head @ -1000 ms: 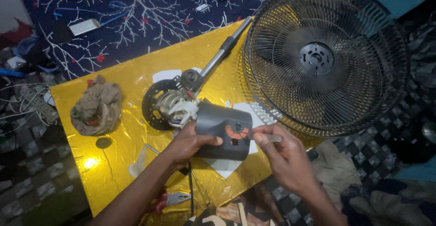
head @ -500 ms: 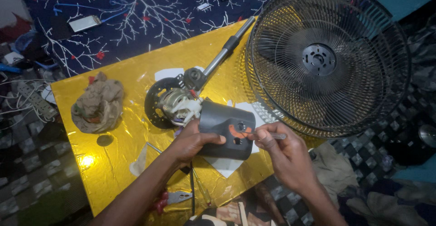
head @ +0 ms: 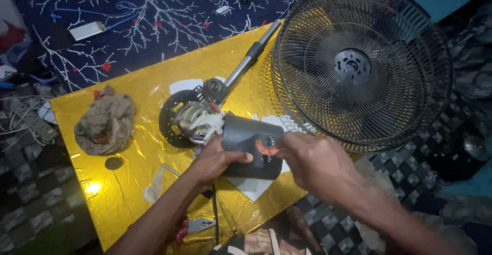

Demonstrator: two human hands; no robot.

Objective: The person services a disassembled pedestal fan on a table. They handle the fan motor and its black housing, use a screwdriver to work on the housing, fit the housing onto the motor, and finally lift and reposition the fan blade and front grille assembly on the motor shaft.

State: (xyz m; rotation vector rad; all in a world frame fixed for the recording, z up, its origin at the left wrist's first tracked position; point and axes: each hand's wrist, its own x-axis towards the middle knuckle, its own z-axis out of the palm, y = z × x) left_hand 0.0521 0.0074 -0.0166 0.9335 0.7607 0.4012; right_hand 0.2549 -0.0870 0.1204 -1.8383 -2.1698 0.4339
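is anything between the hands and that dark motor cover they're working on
Nothing visible. The left hand grips the dark motor cover directly, and the right hand rests against its end, fingers at the orange spot. The fan grille and rag lie off to the sides.

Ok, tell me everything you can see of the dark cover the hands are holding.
The dark cover looks like matte grey-black plastic, rounded like a cup, with an orange mark near its middle. It lies on its side over the yellow table, its open end against the exposed motor. The left hand grips its lower edge; the right hand presses fingertips on its face.
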